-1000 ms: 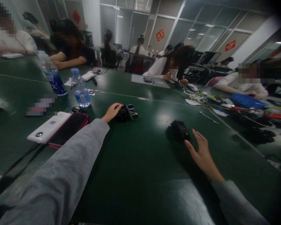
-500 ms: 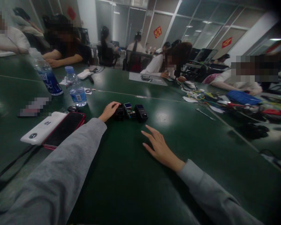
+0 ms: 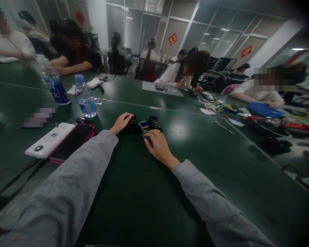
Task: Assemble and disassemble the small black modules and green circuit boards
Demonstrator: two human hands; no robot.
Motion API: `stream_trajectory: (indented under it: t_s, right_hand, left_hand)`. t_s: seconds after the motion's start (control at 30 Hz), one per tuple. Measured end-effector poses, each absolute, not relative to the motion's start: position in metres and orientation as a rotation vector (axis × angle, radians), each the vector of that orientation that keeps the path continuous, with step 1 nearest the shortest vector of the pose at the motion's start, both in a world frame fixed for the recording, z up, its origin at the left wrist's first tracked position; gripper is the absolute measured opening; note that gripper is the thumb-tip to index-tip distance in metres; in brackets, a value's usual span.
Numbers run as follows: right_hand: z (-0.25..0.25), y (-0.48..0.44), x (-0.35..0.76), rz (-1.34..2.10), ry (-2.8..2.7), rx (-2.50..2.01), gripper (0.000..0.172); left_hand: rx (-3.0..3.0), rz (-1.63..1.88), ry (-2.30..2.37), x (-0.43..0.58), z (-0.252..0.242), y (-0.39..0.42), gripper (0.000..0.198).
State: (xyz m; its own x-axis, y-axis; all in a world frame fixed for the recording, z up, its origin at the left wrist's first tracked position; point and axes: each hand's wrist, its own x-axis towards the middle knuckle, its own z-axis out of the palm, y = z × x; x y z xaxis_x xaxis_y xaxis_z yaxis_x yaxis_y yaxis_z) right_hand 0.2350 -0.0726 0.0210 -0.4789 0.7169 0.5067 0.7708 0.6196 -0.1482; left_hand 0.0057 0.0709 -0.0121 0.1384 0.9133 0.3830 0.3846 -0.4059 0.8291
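My left hand [image 3: 122, 123] rests at the left side of a small black box-shaped case [image 3: 132, 124], its fingers curled over the edge. My right hand [image 3: 158, 145] reaches in from the right, thumb and fingers closed on the near end of a small circuit board with a little screen [image 3: 144, 125]. The fingers cover much of the board's lower part. Just right of the board, a second black case [image 3: 155, 122] lies on the green table, partly behind my right fingers.
To the left lie a white power bank [image 3: 50, 140] and a red-edged phone [image 3: 73, 141]. Behind them stand a clear water bottle [image 3: 86, 99] and a blue-labelled bottle [image 3: 55, 85]. Tangled wires [image 3: 216, 107] and a metal wrench-like tool [image 3: 224, 127] lie right. Several people sit around.
My right hand has moved left and taken hold of the circuit board. The board is shifted slightly toward me, away from the left case. My left hand stays at its case.
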Motion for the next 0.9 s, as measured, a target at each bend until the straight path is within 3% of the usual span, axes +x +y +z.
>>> stream_trajectory:
  t_s: [0.2, 0.57, 0.73, 0.9]
  right_hand:
    - [0.023, -0.081, 0.233, 0.018, -2.314, -1.176, 0.053]
    - [0.031, -0.195, 0.269, 0.333, -2.606, -1.028, 0.064]
    - [0.018, -0.218, 0.377, 0.186, -2.443, -1.371, 0.058]
    - [0.001, -0.217, 0.557, -0.225, -1.962, -1.868, 0.060]
  left_hand:
    - [1.852, 1.215, 1.252, 0.005, -0.012, 0.071, 0.029]
    - [1.857, 1.228, 1.231, 0.005, -0.012, 0.071, 0.029]
    - [1.843, 1.210, 1.259, 0.005, -0.012, 0.071, 0.028]
    - [1.817, 1.183, 1.277, 0.005, -0.012, 0.070, 0.028]
